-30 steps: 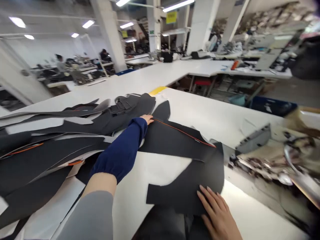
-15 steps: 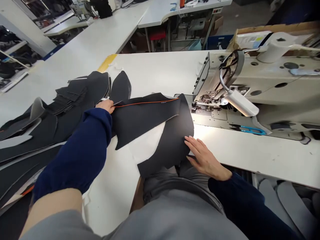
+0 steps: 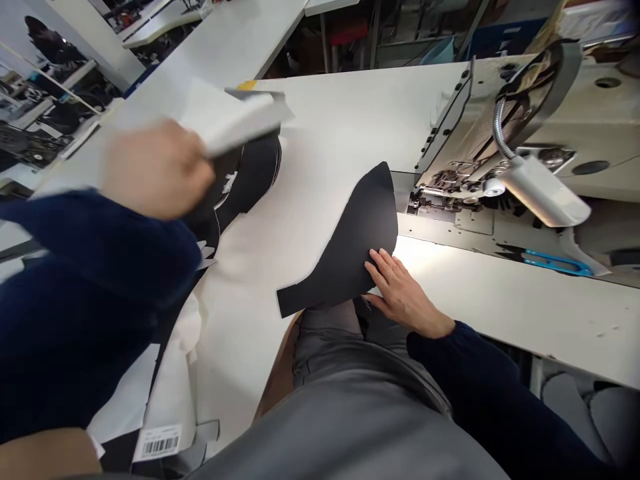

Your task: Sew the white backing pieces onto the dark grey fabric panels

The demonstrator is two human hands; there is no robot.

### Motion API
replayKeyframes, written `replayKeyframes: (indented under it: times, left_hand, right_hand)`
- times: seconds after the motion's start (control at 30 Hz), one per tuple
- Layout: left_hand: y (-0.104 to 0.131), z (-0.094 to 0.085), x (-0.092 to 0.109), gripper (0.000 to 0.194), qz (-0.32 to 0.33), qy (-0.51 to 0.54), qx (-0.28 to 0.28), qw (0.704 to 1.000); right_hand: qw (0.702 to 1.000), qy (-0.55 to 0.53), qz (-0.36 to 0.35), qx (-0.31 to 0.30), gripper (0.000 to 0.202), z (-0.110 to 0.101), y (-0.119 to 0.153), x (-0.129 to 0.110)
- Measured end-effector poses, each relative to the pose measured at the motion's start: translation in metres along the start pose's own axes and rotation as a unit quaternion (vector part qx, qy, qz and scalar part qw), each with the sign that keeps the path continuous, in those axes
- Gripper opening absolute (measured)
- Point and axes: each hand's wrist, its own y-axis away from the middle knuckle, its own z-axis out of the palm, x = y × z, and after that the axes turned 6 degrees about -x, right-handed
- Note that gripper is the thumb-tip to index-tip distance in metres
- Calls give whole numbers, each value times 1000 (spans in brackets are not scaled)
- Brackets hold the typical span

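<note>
My left hand (image 3: pixel 159 168), smeared by motion, is raised over the left part of the table with its fingers closed on a fabric piece (image 3: pixel 245 123) whose pale side faces up. Below and beside it lie stacked dark fabric pieces (image 3: pixel 255 177). A curved black panel (image 3: pixel 350 240) rests on the white table, its narrow end at the table's front edge and its right side close to the sewing machine. My right hand (image 3: pixel 407 293) lies on that panel's lower right edge, palm down with the fingers stretched out.
The sewing machine (image 3: pixel 590 120) stands at the right with its lamp (image 3: pixel 547 190) lit. Blue-handled snips (image 3: pixel 557 262) lie on its bed. A paper label with a barcode (image 3: pixel 159 443) is at the lower left. Another white table (image 3: pixel 330 7) stands behind.
The panel with the orange line has left its place over the curved black panel. My left hand has moved left and up, lifting a pale-sided piece. My right hand stays on the black panel.
</note>
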Motion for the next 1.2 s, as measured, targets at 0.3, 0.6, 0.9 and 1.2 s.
replayKeyframes:
  times: [0.3, 0.6, 0.9, 1.2]
  left_hand:
    - [-15, 125, 140, 53, 298, 126, -110, 940]
    - [-41, 159, 190, 64, 135, 156, -34, 978]
    - [-28, 120, 200, 56, 286, 265, -32, 920]
    - [-33, 133, 257, 58, 254, 203, 14, 946]
  right_hand:
    - [999, -31, 8, 15, 61, 1, 8, -2]
    - [997, 16, 69, -8, 57, 1, -2, -20]
    - [994, 94, 47, -5, 39, 8, -16, -38]
    - [999, 43, -22, -10, 14, 5, -9, -27]
